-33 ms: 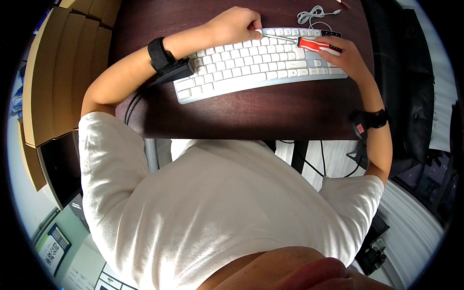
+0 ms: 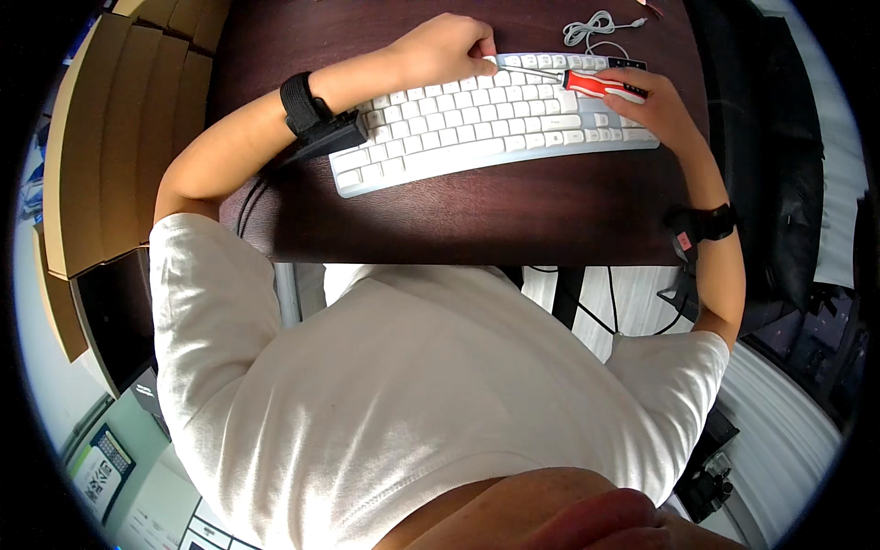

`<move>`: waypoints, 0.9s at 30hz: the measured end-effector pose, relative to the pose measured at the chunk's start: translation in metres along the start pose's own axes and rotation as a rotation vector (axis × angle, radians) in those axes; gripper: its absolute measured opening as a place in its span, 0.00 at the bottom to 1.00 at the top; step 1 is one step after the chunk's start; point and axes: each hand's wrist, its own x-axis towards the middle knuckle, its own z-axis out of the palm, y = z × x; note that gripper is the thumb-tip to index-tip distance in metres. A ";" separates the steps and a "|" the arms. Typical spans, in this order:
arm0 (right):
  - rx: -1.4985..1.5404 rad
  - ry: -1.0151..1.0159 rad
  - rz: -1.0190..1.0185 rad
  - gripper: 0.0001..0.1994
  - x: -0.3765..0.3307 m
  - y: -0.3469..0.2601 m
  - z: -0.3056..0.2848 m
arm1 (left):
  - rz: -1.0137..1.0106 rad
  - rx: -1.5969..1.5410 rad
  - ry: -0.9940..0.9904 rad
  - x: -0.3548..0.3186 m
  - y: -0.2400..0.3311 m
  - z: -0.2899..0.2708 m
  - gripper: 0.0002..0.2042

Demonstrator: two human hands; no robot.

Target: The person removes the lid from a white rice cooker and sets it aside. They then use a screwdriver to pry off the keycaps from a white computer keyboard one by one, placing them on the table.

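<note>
Over the keyboard [image 2: 458,115], the right hand [image 2: 658,108] grips a screwdriver [image 2: 587,83], maybe poking keys [image 2: 502,81]; go slow. Can't tell what the left hand [image 2: 447,50] pinches.

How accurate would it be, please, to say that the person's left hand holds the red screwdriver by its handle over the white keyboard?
The side is wrong: in the head view, the right hand holds the red screwdriver by its handle over the white keyboard; the left hand is near the end of its shaft.
</note>
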 end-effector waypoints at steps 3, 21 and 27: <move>0.070 -0.044 0.054 0.18 0.002 0.003 0.001 | 0.018 -0.020 0.021 -0.002 -0.003 0.002 0.11; 0.121 0.142 0.169 0.17 -0.033 -0.007 0.000 | 0.073 0.435 0.034 0.081 -0.038 -0.076 0.09; 0.159 0.199 0.155 0.15 -0.055 -0.007 0.006 | 0.059 0.598 -0.046 0.108 -0.069 -0.070 0.10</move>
